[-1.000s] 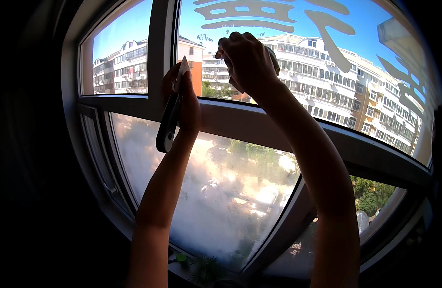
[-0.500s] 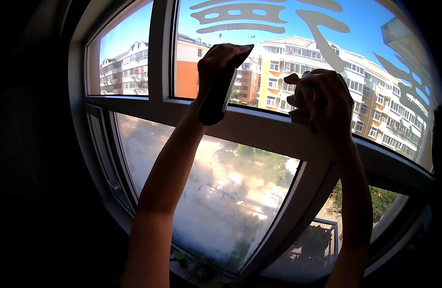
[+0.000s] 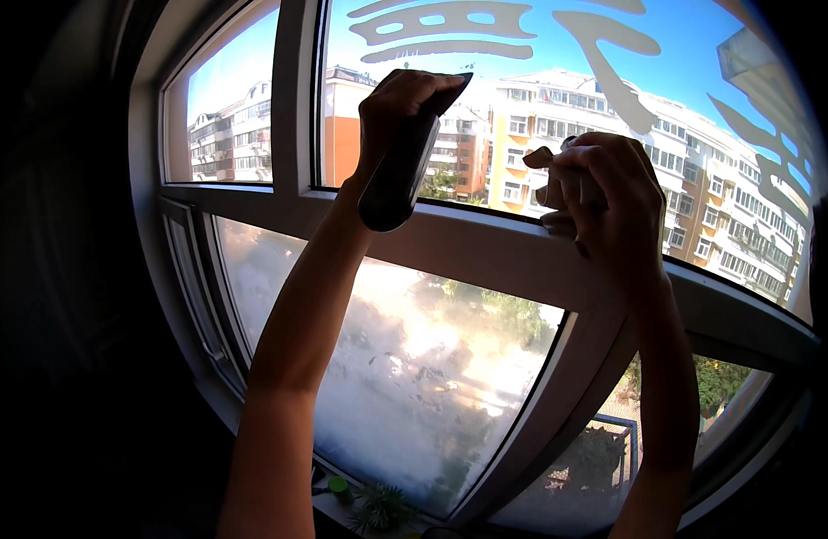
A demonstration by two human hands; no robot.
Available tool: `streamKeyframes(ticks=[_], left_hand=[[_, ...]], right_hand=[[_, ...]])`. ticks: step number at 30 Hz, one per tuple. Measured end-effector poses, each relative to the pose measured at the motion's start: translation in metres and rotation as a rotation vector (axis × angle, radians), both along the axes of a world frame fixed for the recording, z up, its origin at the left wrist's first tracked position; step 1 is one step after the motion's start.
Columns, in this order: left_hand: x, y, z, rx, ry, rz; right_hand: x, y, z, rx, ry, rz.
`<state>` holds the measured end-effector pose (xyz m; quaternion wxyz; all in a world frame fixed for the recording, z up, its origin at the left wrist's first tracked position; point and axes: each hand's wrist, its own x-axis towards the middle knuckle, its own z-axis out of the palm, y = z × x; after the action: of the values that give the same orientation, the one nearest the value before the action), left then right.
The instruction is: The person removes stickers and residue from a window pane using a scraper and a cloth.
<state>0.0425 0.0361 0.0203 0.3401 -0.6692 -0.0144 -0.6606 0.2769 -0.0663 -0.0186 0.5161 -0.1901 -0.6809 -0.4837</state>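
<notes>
My left hand (image 3: 387, 112) is raised to the upper window pane and closed round a dark scraper-like tool (image 3: 391, 198). The tool's rounded end points down toward the window frame, and its pointed upper edge is near the glass. To the right, my right hand (image 3: 619, 193) is closed on a crumpled cloth (image 3: 553, 196), or perhaps paper; its folds show between the fingers and hang by the frame's crossbar. Above my hands, large pale cut-out shapes (image 3: 441, 27) are stuck on the upper pane. Backlight keeps both hands and the tool dark.
A wide crossbar (image 3: 486, 242) divides the upper pane from a cloudy lower pane (image 3: 405, 377). A spiky plant (image 3: 378, 508) and a green round object (image 3: 339, 487) stand on the sill below. Apartment buildings (image 3: 557, 126) show outside.
My left hand and the dark tool have shifted slightly left and up. My right hand stays nearly in place with the cloth. The view has tilted a little.
</notes>
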Motion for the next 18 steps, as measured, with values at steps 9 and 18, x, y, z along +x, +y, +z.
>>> streamKeyframes(ticks=[9, 18], left_hand=[[-0.008, 0.009, -0.002, 0.077, 0.0, 0.075], [-0.005, 0.008, 0.005, 0.061, 0.006, 0.035]], right_hand=[[-0.003, 0.0, -0.002, -0.007, -0.018, 0.017], [-0.004, -0.001, -0.002, 0.004, -0.006, 0.021]])
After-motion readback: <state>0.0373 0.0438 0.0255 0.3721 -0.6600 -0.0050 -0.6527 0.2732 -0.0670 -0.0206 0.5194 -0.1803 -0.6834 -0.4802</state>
